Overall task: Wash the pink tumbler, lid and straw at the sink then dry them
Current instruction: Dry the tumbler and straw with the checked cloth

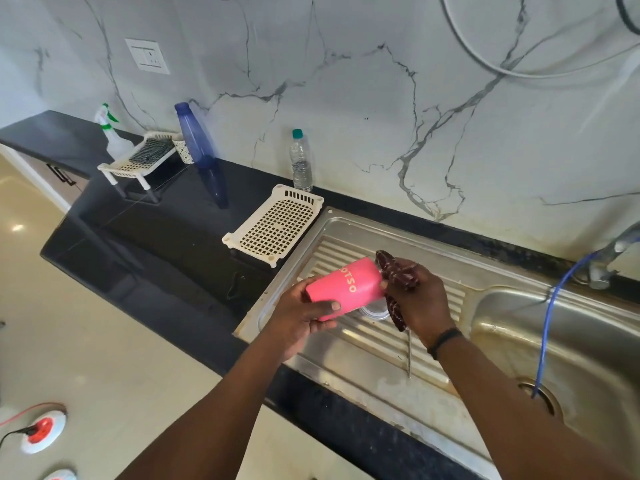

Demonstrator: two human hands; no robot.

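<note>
Left hand [304,311] grips one pink tumbler [344,287] sideways; right hand [417,299] fingers clutch one maroon cloth [394,271] at its mouth, above one lid [375,311] and one straw [409,355].

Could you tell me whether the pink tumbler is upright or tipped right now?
Tipped: the pink tumbler lies sideways in the left hand, mouth toward the right hand.

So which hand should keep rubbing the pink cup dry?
The right hand. It already holds the dark red cloth at the open end of the pink tumbler, while the left hand grips the tumbler's base and steadies it.
</note>
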